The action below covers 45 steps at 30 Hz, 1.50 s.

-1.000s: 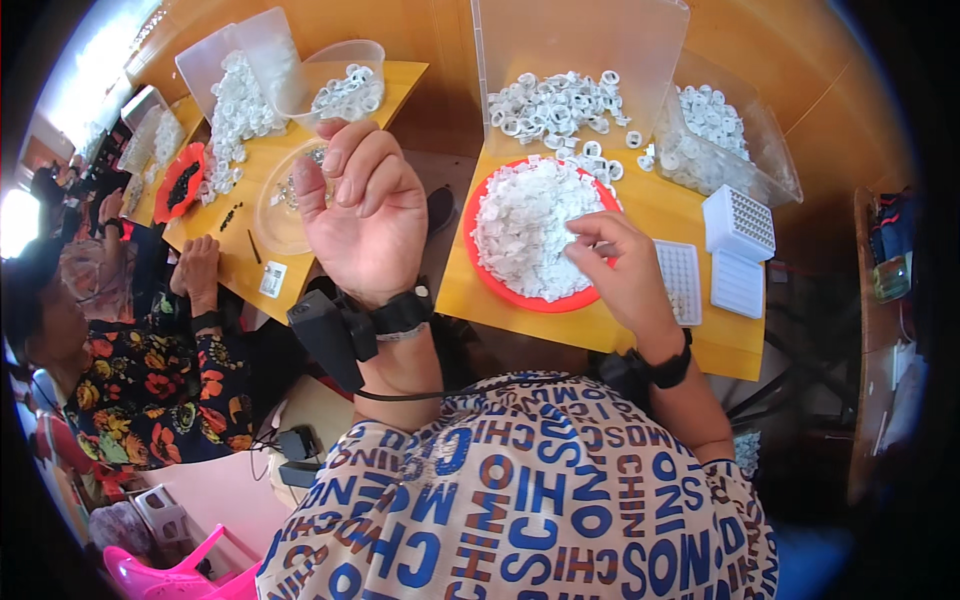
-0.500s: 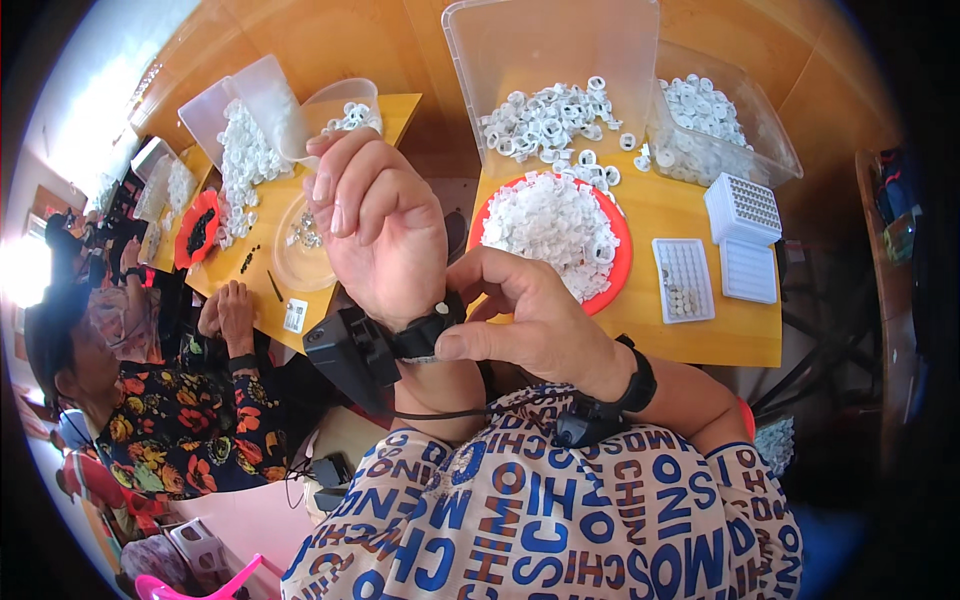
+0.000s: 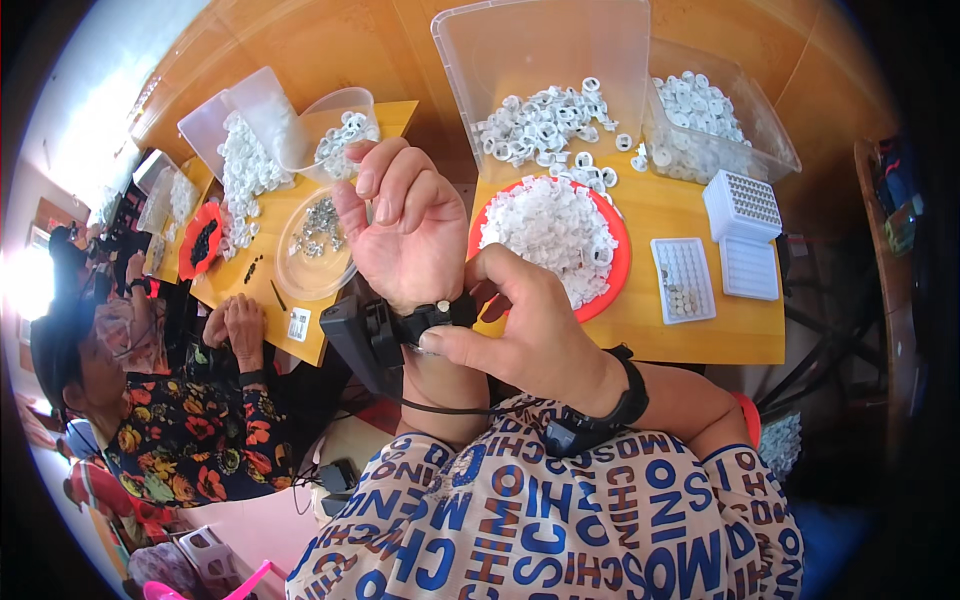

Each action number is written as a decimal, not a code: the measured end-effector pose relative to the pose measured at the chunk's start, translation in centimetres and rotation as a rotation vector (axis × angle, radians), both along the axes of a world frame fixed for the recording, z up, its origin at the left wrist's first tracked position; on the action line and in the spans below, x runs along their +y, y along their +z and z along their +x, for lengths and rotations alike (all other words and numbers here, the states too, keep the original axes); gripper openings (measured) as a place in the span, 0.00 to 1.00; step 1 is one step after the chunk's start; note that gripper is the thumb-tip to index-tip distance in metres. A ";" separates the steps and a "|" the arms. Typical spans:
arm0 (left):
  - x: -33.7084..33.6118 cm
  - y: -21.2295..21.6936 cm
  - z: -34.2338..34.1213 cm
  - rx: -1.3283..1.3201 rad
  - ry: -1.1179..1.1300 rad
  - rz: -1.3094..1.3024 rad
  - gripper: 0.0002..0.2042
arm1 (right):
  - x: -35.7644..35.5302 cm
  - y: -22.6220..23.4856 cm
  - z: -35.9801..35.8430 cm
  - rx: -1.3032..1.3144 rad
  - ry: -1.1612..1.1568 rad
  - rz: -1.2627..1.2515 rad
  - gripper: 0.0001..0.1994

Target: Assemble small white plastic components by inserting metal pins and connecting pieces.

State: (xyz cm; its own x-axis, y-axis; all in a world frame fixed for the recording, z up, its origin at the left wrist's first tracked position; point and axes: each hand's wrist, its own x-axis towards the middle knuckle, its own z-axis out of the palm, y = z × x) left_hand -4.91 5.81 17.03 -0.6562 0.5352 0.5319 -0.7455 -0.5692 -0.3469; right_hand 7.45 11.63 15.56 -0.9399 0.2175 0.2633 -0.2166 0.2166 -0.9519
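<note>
My left hand (image 3: 408, 230) is raised palm up over the front of the table, its fingers loosely bent and apart, with nothing in them. Around its wrist runs a black strap (image 3: 436, 316) that carries a boxy black device (image 3: 352, 338). My right hand (image 3: 545, 335) pinches this strap between thumb and fingers; the fingertips behind the wrist are partly hidden. A second black device (image 3: 572, 432) hangs on my right wrist, and a thin black cable (image 3: 450, 408) passes below both hands.
A red tray (image 3: 622, 255) heaped with small white pieces stands on the yellow table (image 3: 640, 340). Beyond it are clear bins (image 3: 765, 150) of white rings. White trays (image 3: 684, 280) lie to the right. At left, a co-worker's hands (image 3: 240, 325) rest near a clear round tub (image 3: 300, 285) of metal bits.
Both hands have shifted slightly right, with the left a little lower and its fingers more bent. The right hand still grips the strap. More of the round tub now shows.
</note>
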 end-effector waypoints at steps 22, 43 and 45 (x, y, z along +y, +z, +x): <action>-0.1 0.0 0.1 -0.054 0.022 -0.061 0.14 | 0.4 -0.5 0.4 0.065 0.019 0.195 0.23; 0.1 0.2 0.4 -0.056 0.128 -0.219 0.08 | 1.2 -2.2 0.8 0.151 0.106 -0.072 0.16; 0.0 -0.3 0.1 -0.033 0.063 -0.169 0.15 | 1.4 -2.1 0.8 0.163 0.102 -0.117 0.15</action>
